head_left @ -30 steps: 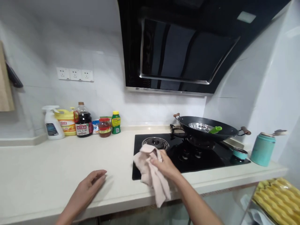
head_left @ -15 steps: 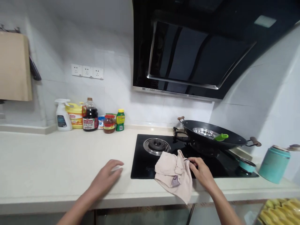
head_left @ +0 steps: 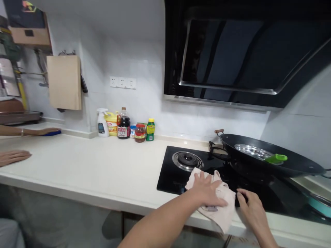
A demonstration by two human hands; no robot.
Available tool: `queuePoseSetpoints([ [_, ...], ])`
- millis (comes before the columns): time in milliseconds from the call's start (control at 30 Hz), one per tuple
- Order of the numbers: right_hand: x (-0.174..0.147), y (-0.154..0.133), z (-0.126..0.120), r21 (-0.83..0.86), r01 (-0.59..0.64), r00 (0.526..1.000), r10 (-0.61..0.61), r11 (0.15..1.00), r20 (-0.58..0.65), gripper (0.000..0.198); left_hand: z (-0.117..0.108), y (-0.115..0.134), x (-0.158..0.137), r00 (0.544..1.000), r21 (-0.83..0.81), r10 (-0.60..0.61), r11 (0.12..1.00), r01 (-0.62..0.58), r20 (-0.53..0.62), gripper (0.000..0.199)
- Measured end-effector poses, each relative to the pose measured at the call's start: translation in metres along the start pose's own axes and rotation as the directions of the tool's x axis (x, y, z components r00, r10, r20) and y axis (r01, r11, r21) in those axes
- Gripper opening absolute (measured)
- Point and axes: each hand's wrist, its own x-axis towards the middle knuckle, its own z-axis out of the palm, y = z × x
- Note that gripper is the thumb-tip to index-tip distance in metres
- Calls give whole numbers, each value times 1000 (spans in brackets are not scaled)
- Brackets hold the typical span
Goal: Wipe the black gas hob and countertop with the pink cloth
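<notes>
A pale pink cloth lies crumpled over the front edge of the black gas stove, with one corner hanging past the counter's edge. My left hand rests flat on top of it, fingers spread. Just right of the cloth, my right hand hovers over the stove front with its fingers loosely bent and a gap at the thumb; nothing shows in it. Behind my hands is the left burner. A black wok sits on the right side, holding a metal strainer with a green handle.
Another person's hands are at the far left, one on a blue cloth. Along the wall stand a spray bottle, a yellow jug, a soy sauce bottle, a red-lidded jar and a green bottle. The range hood hangs above.
My left hand has moved right from the bare counter onto the cloth. My right hand stays by the cloth's right edge. The view has turned left, bringing another person's hands into sight.
</notes>
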Motion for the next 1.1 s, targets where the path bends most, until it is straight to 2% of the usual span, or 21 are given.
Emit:
queuePoseSetpoints([
  [100,-2,-5,-5,-70,-30,997,35,997,72,47,5,-1,-9,1000,5,-10,1000,10,-18,108],
  [233,-4,-11,-7,-144,-53,993,67,988,96,48,-6,-18,-33,1000,21,-8,1000,8,-23,107],
  [433,-3,-11,-6,-179,-36,992,56,983,112,45,-38,-71,-78,990,89,-136,986,139,-34,105],
  [667,-6,-20,-10,-221,-48,986,81,974,145,45,-65,-127,-158,955,148,-253,950,275,-152,101],
  [767,-6,-24,-11,-223,-42,984,79,974,159,46,-73,-146,-193,929,163,-307,926,342,-206,91],
  [933,-7,-27,-12,-223,-28,987,61,974,146,46,-81,-175,-235,855,185,-354,876,445,-379,55],
  [1033,-8,-24,-11,-214,-18,987,51,977,152,46,-76,-183,-251,813,166,-309,884,437,-494,45],
  [1100,-8,-22,-10,-211,-11,986,46,977,160,47,-68,-179,-259,810,131,-270,912,389,-521,41],
])
